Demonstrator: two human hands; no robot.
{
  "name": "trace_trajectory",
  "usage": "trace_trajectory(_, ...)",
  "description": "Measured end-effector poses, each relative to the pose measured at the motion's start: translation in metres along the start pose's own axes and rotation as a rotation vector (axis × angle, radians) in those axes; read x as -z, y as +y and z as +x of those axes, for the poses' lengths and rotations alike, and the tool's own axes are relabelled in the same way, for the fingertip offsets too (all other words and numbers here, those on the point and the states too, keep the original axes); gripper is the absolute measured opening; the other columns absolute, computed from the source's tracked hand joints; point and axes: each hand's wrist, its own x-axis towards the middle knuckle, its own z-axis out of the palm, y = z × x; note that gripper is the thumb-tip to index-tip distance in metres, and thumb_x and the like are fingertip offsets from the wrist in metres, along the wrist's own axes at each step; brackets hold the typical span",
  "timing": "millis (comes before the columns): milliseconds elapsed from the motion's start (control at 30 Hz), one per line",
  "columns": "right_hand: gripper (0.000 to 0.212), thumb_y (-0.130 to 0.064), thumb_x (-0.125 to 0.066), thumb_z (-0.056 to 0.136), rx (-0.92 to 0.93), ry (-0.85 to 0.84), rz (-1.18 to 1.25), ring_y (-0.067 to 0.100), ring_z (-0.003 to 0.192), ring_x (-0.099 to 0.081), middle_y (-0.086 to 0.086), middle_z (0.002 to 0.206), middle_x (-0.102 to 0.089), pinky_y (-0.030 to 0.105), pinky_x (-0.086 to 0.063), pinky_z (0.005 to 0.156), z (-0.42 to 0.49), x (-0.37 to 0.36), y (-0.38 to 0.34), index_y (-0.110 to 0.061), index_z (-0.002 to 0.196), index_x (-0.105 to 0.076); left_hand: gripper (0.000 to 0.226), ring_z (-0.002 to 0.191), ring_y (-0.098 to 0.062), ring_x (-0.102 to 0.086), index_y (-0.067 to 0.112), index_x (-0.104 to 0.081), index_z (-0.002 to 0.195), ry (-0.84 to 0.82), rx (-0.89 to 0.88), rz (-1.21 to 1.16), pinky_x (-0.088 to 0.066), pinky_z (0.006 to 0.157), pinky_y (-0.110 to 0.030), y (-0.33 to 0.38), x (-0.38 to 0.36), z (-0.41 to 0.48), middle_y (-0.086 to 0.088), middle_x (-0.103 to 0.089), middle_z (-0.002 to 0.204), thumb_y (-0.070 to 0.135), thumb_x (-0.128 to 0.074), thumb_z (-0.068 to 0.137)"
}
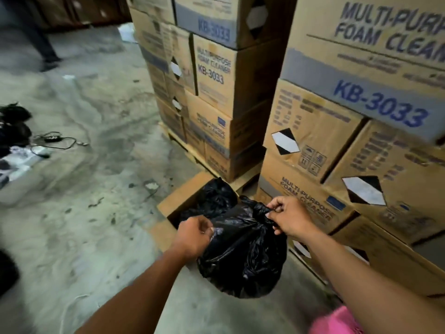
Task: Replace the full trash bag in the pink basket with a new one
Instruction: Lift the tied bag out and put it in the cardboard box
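A full black trash bag (pixel 243 251) hangs in front of me above the concrete floor, its neck gathered at the top. My right hand (pixel 290 216) pinches the twisted neck of the bag. My left hand (pixel 195 235) grips the bag's left upper edge. Just behind it an open cardboard box (pixel 168 206) holds another black bag (pixel 214 197). A corner of the pink basket (pixel 337 321) shows at the bottom edge, under my right forearm.
Tall stacks of cardboard cartons (pixel 349 131) on wooden pallets (pixel 192 155) stand close ahead and to the right. Black bags, cables and papers (pixel 21 141) lie on the floor at the left. A person's legs (pixel 41 42) are at far upper left.
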Motion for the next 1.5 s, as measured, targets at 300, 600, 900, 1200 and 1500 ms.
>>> trace_trajectory(300, 0.02, -0.007, -0.072, 0.086, 0.039, -0.169, -0.015, 0.021, 0.049, -0.068, -0.004, 0.056, -0.055, 0.036, -0.06, 0.046, 0.17, -0.162, -0.056, -0.02, 0.075, -0.062, 0.009, 0.081, -0.018, -0.068, 0.022, -0.069, 0.088, 0.082, 0.177, 0.021, -0.056, 0.077, -0.032, -0.1, 0.048, 0.146, 0.001, -0.074, 0.086, 0.024, -0.061, 0.09)
trace_trajectory(600, 0.02, -0.01, -0.072, 0.086, -0.026, -0.245, -0.13, 0.011, 0.058, -0.064, -0.004, 0.06, -0.059, 0.034, -0.061, 0.047, 0.326, -0.3, -0.027, -0.022, 0.073, -0.063, 0.015, 0.088, -0.014, -0.064, 0.03, -0.067, 0.105, 0.09, 0.316, 0.043, -0.047, 0.075, -0.025, -0.205, 0.016, 0.286, 0.012, -0.064, 0.096, 0.033, -0.06, 0.092)
trace_trajectory(900, 0.021, -0.026, -0.067, 0.087, -0.081, -0.475, -0.202, 0.02, 0.095, -0.067, -0.003, 0.095, -0.072, 0.044, -0.06, 0.085, 0.403, -0.336, 0.013, -0.026, 0.108, -0.063, 0.019, 0.098, -0.023, -0.066, 0.024, -0.067, 0.109, -0.013, 0.301, 0.1, -0.056, 0.086, -0.037, -0.241, -0.019, 0.349, -0.002, -0.066, 0.111, 0.03, -0.059, 0.092)
trace_trajectory(1200, 0.013, -0.028, -0.067, 0.089, -0.097, -0.443, -0.264, 0.008, 0.066, -0.063, -0.004, 0.08, -0.071, 0.022, -0.045, 0.055, 0.368, -0.247, 0.029, -0.03, 0.101, -0.063, 0.019, 0.092, -0.024, -0.065, 0.024, -0.065, 0.108, -0.115, 0.19, 0.109, -0.053, 0.08, -0.033, -0.173, 0.0, 0.341, -0.006, -0.065, 0.104, 0.029, -0.055, 0.093)
trace_trajectory(1500, 0.012, -0.022, -0.066, 0.087, -0.036, -0.242, -0.197, 0.006, 0.065, -0.06, -0.014, 0.067, -0.062, 0.021, -0.04, 0.052, 0.255, -0.141, -0.02, -0.034, 0.087, -0.062, 0.025, 0.11, -0.029, -0.063, 0.025, -0.065, 0.115, -0.199, 0.025, 0.148, -0.053, 0.095, -0.044, -0.055, 0.004, 0.262, -0.005, -0.064, 0.121, 0.032, -0.055, 0.092)
